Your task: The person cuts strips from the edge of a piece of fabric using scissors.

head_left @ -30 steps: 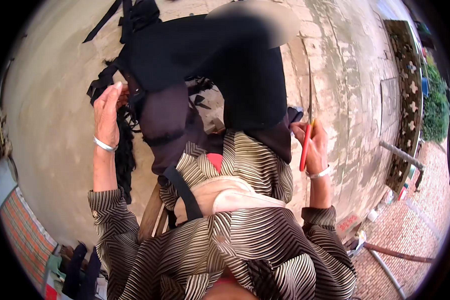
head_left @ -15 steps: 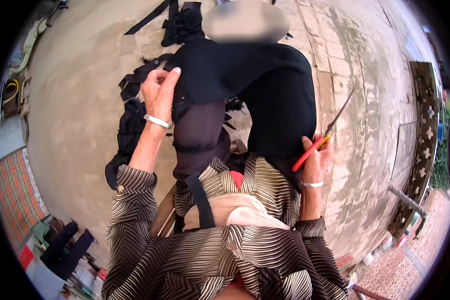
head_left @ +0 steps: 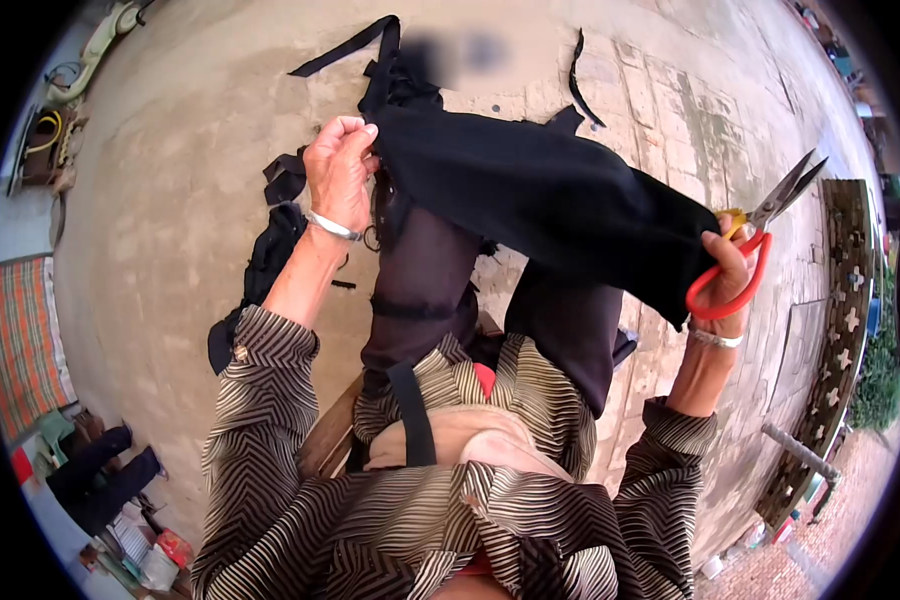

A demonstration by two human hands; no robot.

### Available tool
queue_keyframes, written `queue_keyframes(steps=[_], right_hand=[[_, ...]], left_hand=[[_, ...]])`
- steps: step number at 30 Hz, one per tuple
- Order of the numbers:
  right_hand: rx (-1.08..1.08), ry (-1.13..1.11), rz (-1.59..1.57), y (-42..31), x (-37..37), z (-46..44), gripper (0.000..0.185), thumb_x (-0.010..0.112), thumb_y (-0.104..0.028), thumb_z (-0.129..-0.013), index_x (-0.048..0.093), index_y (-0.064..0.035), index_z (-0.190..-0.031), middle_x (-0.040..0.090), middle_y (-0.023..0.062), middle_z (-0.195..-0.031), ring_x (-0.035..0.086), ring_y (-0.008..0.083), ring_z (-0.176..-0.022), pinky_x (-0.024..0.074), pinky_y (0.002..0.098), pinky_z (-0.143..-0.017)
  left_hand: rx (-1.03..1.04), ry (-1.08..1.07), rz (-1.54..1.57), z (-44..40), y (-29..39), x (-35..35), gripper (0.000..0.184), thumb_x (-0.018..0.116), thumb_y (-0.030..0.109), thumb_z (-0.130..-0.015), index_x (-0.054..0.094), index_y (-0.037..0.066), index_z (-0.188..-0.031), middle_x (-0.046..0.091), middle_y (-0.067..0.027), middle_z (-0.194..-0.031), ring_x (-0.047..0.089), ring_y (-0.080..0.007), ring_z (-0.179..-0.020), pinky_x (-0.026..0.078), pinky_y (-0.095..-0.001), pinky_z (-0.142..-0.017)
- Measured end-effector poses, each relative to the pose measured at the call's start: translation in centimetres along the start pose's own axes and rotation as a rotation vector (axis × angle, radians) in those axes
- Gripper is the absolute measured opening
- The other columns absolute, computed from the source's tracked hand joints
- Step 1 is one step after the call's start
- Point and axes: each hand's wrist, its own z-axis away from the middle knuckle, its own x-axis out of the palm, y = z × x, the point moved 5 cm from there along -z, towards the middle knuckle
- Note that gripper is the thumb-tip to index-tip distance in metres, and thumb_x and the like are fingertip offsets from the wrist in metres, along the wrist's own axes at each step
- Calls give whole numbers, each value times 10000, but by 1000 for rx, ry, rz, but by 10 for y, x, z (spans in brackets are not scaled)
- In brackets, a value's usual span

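No text, label, brand, number or sign can be read. The scissors [head_left: 763,213] show no legible maker's mark on the blades or the red handle loop. Well to the left of the scissors, and lower in the head view, a red item [head_left: 175,548] is too small for any print to be made out.

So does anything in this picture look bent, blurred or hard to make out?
In the head view, the openwork wall at right curves, and the corners are black; a smeared patch near the top hides detail; the scissors look fairly crisp; the held black cloth shows little texture.
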Motion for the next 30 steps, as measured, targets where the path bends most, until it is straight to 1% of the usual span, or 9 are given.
queue_keyframes(steps=[4, 6, 9, 12, 17, 19, 22, 25, 30], right_hand=[[-61, -258, -82, -44, 8, -39, 222, 550, 63, -781, 532, -2, -992, 590, 66, -912, 617, 185, -846, 501, 293, -857], [-5, -244, -167, -67, 11, -32, 292, 547, 56, -776, 551, 54, -1068, 617, 135, -1027, 613, 228, -973, 468, 315, -923], [-17, -250, -167, -94, -19, -23, 351, 522, 37, -810, 523, 81, -1158, 612, 178, -1120, 609, 275, -1044, 454, 366, -989], [-48, 7, -157, -99, -82, -14, 379, 506, 32, -812, 494, 103, -1184, 600, 211, -1153, 599, 299, -1073, 445, 403, -1016], [4, -62, 30, -48, -162, -17, 312, 566, 23, -749, 578, 41, -1060, 637, 134, -988, 619, 246, -940, 472, 339, -939], [75, 85, 1, -13, -198, -21, 339, 552, 24, -730, 559, 52, -1068, 624, 133, -976, 613, 256, -929, 479, 351, -930], [83, 143, -46, 11, -208, -28, 359, 527, 24, -718, 541, 63, -1075, 616, 145, -994, 609, 272, -958, 485, 366, -938], [148, 127, -86, 11, -205, -53, 382, 543, 16, -731, 539, 63, -1111, 619, 170, -1067, 603, 288, -1020, 457, 381, -981], [-4, 31, -139, -43, -193, -124, 266, 593, 51, -786, 593, 51, -1051, 653, 122, -981, 637, 232, -922, 486, 315, -919]], left_hand=[[123, 12, 8, -2, 36, 5, 44, 633, 80, -879, 595, 87, -858, 581, 42, -761, 536, -53, -630, 458, -234, -534], [183, -10, 1, 13, 64, 8, 51, 625, 84, -891, 580, 96, -911, 615, 17, -821, 594, -71, -722, 479, -238, -524], [177, -79, -68, 60, 97, 8, 31, 592, 92, -911, 569, 74, -924, 623, -7, -849, 595, -75, -694, 463, -218, -477], [-19, -9, -95, 114, 79, 8, 37, 555, 83, -925, 545, 61, -952, 553, 11, -796, 520, -65, -645, 494, -246, -423], [-513, -118, 17, 170, -5, 22, 51, 577, 64, -918, 538, 74, -887, 528, 2, -817, 542, -87, -681, 550, -285, -520], [-631, -140, 45, 174, -19, 22, 63, 576, 61, -917, 534, 74, -873, 533, 0, -820, 553, -96, -692, 559, -292, -559], [-475, -116, -15, 158, -21, 16, 99, 590, 44, -890, 543, 70, -807, 544, 1, -810, 574, -103, -716, 525, -274, -675], [-97, -184, -312, 131, 2, 22, 125, 629, 34, -826, 536, 35, -743, 492, 25, -793, 501, -54, -702, 414, -206, -661], [355, -160, -627, 95, 45, 43, 138, 697, 53, -745, 561, 33, -738, 391, -12, -787, 414, -123, -729, 355, -255, -675]])
